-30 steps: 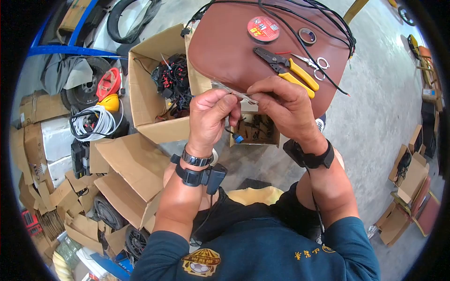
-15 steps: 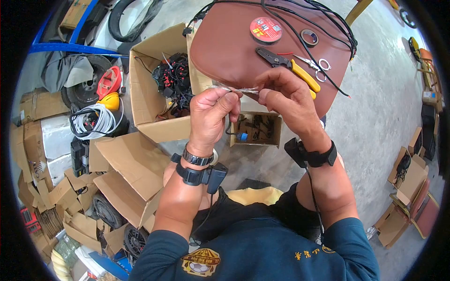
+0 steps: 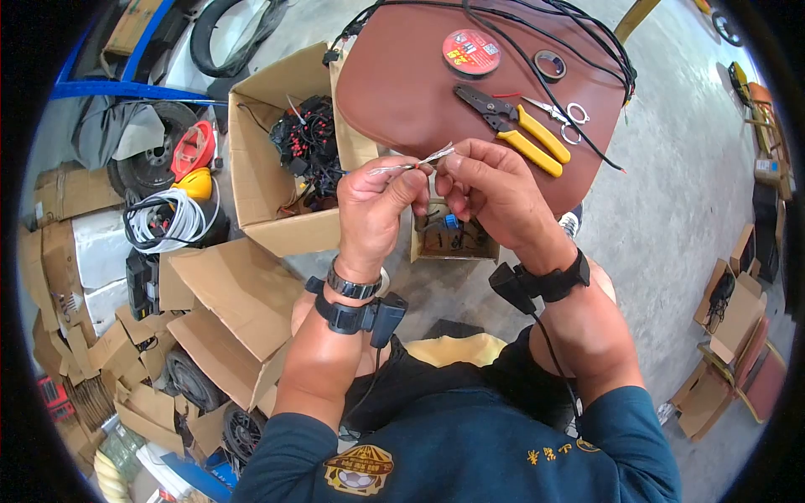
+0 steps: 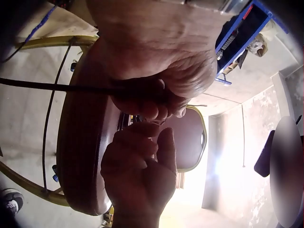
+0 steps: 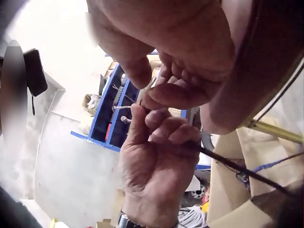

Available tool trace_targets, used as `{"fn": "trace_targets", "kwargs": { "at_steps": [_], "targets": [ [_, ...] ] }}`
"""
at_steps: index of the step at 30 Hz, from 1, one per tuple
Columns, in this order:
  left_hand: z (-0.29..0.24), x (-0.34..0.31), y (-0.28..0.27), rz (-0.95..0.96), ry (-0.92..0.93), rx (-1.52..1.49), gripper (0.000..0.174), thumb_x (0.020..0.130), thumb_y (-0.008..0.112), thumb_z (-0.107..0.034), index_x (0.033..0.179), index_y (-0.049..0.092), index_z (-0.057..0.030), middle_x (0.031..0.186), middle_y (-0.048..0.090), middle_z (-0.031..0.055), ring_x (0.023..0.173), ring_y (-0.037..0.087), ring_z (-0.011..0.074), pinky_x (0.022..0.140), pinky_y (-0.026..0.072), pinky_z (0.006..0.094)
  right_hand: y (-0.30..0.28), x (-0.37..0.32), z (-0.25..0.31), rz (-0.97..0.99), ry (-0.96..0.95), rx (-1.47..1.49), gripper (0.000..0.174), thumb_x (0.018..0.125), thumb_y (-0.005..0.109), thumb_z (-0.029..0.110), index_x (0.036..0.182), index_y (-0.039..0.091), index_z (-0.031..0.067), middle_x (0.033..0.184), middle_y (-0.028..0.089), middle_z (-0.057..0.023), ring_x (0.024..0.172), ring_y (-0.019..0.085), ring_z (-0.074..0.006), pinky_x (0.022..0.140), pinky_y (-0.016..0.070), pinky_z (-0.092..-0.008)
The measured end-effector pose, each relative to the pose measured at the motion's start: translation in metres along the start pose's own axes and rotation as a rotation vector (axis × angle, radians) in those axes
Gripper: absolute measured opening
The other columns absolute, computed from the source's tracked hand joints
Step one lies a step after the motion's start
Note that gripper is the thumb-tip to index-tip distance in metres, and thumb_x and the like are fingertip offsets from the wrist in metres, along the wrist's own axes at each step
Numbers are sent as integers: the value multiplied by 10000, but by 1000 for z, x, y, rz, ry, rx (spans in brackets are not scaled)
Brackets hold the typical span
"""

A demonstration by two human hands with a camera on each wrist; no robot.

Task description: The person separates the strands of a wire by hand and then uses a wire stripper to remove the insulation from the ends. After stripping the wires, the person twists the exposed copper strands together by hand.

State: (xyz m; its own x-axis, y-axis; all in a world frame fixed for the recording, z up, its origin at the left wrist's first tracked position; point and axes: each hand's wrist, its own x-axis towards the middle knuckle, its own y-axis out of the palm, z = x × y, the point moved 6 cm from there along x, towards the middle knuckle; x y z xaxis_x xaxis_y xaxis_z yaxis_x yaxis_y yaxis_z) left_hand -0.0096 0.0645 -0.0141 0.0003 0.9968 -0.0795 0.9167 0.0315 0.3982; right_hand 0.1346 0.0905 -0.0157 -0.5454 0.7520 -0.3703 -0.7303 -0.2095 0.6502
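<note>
In the head view my left hand (image 3: 375, 210) pinches a bundle of bare, silvery wire strands (image 3: 437, 155) between thumb and forefinger. Strands stick out on both sides of that grip. My right hand (image 3: 496, 191) is close beside it, thumb and forefinger pinching the right-hand end of the strands. A black cable (image 4: 57, 87) runs out of the left hand's curled fingers in the left wrist view. The right wrist view shows the fingertips of both hands meeting, with the cable (image 5: 237, 169) trailing from the left palm. Below the hands, a blue-ended piece (image 3: 451, 220) hangs over a small box.
On the brown padded seat (image 3: 394, 84) are yellow-handled wire strippers (image 3: 532, 138), scissors (image 3: 566, 119), a red-labelled reel (image 3: 471, 52), a tape roll (image 3: 549, 65) and black cables. A carton (image 3: 277, 230) of wiring stands left; the small box (image 3: 457, 254) sits below.
The right hand came off the strands, opened a little, then returned to their right end. Those strands now angle upward to the right. The blue-ended piece has swung right and up.
</note>
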Motion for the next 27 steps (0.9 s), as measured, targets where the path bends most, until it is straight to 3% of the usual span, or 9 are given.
{"fn": "trace_targets", "kwargs": {
  "at_steps": [4, 10, 15, 27],
  "targets": [
    [-2, -5, 1, 39, 21, 109, 199, 898, 700, -131, 1021, 666, 23, 849, 681, 104, 673, 611, 160, 591, 484, 275, -2, 1, -1, -7, -14, 23, 120, 925, 631, 166, 895, 633, 50, 778, 650, -22, 593, 561, -67, 522, 430, -208],
    [-9, -6, 7, 66, 72, 247, 175, 879, 715, -90, 1011, 676, 18, 875, 688, 86, 696, 626, 139, 607, 495, 255, -2, -1, 1, -52, -4, -7, 89, 906, 652, 149, 878, 633, 66, 771, 644, -11, 574, 529, -49, 505, 396, -195],
    [-12, -7, 10, 76, 116, 375, 156, 858, 732, -63, 971, 669, 23, 847, 662, 56, 704, 621, 127, 612, 496, 247, -3, 1, -3, -54, -6, 57, 81, 883, 672, 144, 862, 635, 75, 722, 596, 22, 539, 458, -31, 480, 330, -191],
    [-25, -3, 20, 239, 276, 586, 140, 786, 752, 16, 888, 657, 27, 777, 623, 60, 691, 593, 127, 607, 476, 252, -2, -1, 0, -8, 70, -43, 110, 820, 685, 118, 784, 601, 56, 638, 508, 41, 512, 411, -37, 459, 294, -204]
  ]
}}
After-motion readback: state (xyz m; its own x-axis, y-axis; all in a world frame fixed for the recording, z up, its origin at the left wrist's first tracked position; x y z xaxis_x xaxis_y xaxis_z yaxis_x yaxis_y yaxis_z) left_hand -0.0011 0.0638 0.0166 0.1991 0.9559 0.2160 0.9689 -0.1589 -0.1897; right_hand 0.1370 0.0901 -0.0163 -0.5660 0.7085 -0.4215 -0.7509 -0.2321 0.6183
